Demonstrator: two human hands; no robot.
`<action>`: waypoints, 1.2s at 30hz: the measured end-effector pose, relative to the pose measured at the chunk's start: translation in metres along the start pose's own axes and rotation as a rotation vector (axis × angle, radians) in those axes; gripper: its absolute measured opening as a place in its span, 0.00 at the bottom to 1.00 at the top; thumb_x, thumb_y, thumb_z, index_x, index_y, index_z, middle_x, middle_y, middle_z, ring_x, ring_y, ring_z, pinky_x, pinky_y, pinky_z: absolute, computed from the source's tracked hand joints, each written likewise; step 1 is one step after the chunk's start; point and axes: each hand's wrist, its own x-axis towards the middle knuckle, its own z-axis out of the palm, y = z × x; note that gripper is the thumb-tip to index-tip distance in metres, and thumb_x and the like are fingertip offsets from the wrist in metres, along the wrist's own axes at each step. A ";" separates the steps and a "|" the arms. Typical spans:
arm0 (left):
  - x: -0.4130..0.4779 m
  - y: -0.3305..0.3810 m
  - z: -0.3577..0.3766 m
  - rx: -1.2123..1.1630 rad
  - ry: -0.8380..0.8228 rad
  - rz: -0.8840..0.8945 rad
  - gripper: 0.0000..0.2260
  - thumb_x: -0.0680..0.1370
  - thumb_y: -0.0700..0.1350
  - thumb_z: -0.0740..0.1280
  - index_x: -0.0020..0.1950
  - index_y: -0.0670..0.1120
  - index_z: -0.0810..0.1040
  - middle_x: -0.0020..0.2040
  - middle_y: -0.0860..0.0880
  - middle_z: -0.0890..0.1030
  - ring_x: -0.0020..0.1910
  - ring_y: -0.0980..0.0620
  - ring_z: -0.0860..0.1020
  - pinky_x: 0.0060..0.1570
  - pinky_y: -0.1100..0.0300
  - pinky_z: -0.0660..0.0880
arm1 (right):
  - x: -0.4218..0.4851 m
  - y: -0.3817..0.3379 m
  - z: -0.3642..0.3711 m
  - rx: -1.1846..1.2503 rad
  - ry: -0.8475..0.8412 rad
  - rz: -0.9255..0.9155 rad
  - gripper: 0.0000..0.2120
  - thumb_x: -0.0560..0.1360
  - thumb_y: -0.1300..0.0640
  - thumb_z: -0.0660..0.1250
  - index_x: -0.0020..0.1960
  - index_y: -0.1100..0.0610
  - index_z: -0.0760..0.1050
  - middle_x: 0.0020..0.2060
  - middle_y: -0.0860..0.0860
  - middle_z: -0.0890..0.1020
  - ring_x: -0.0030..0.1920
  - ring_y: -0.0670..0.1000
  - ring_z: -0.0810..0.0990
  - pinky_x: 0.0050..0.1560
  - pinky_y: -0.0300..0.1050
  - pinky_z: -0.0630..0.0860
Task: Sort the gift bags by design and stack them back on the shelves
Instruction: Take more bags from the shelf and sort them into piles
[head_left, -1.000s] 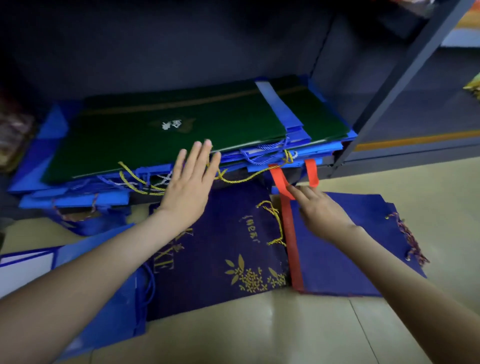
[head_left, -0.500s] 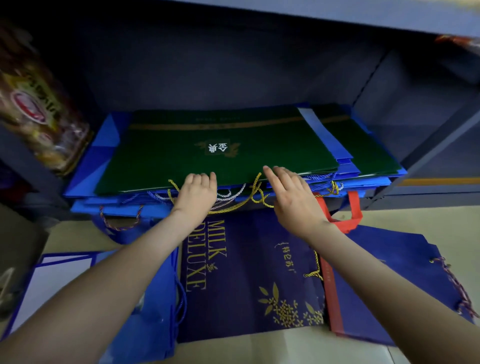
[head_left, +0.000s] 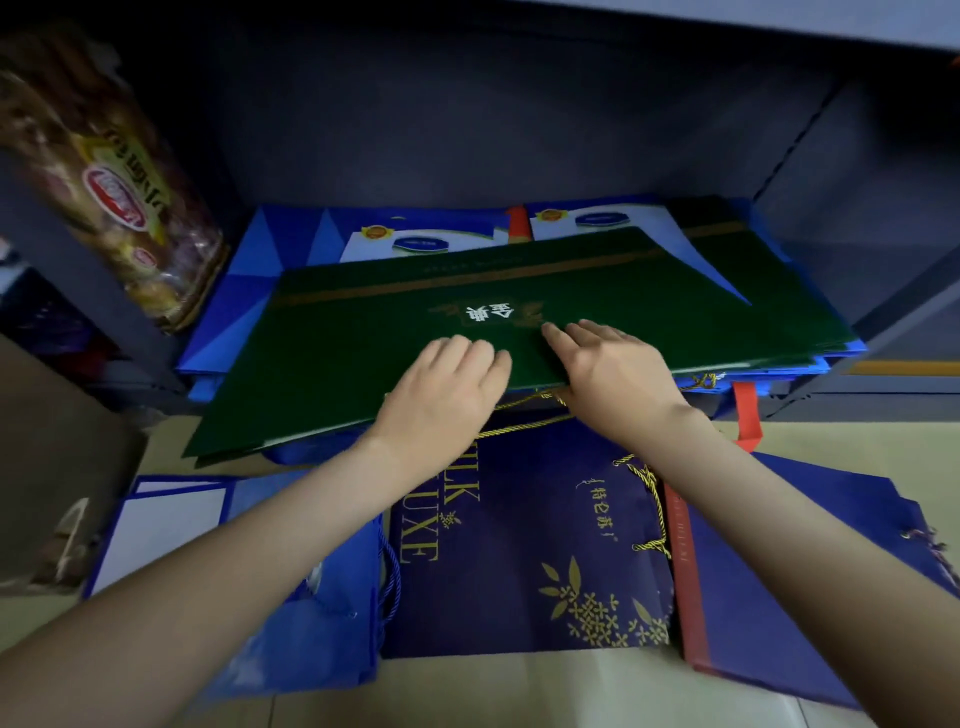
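Nearest me, on the floor, lie the unsorted ones: a navy Milk Deluxe bag (head_left: 519, 545), a bright blue bag (head_left: 311, 623) to its left and a red-edged navy bag (head_left: 779, 571) to its right.

Just beyond them both hands are on the green gift bag (head_left: 363, 364), which lies flat on top of the blue stack (head_left: 753, 371) on the bottom shelf. The left hand (head_left: 441, 395) sits over its front edge with fingers bent onto the top; the thumb is hidden, so I cannot tell whether it pinches. The right hand (head_left: 613, 369) lies flat, fingers spread toward the printed emblem.

The bag sits skewed, its near left corner hanging out past the shelf. I'd push with both palms evenly and swing that corner in first (glossy card on glossy card will likely drag the stack along). The gold cord handles (head_left: 519, 410) dangling in front want tucking under.

Behind are blue-and-white bags (head_left: 441, 234) and, to the left, a snack packet (head_left: 114, 171).
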 end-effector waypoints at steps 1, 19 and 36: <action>0.000 0.002 -0.004 -0.030 0.002 -0.013 0.18 0.75 0.33 0.54 0.57 0.36 0.80 0.44 0.41 0.79 0.44 0.41 0.79 0.49 0.50 0.77 | -0.001 0.000 -0.006 -0.034 -0.012 -0.016 0.32 0.79 0.52 0.61 0.78 0.56 0.50 0.73 0.57 0.65 0.74 0.57 0.60 0.73 0.47 0.56; 0.008 0.000 -0.091 -0.192 0.054 -0.074 0.18 0.69 0.32 0.55 0.52 0.35 0.82 0.48 0.39 0.84 0.46 0.43 0.84 0.38 0.52 0.82 | -0.085 -0.045 -0.135 -0.259 -0.100 0.081 0.32 0.76 0.68 0.58 0.77 0.59 0.50 0.57 0.53 0.78 0.52 0.55 0.80 0.36 0.45 0.66; 0.080 0.141 -0.072 -0.193 0.216 0.378 0.15 0.71 0.35 0.57 0.45 0.38 0.84 0.42 0.41 0.84 0.41 0.47 0.84 0.43 0.58 0.81 | -0.212 0.038 -0.095 -0.174 -0.357 0.414 0.43 0.76 0.61 0.64 0.78 0.56 0.37 0.77 0.57 0.53 0.76 0.54 0.56 0.73 0.47 0.58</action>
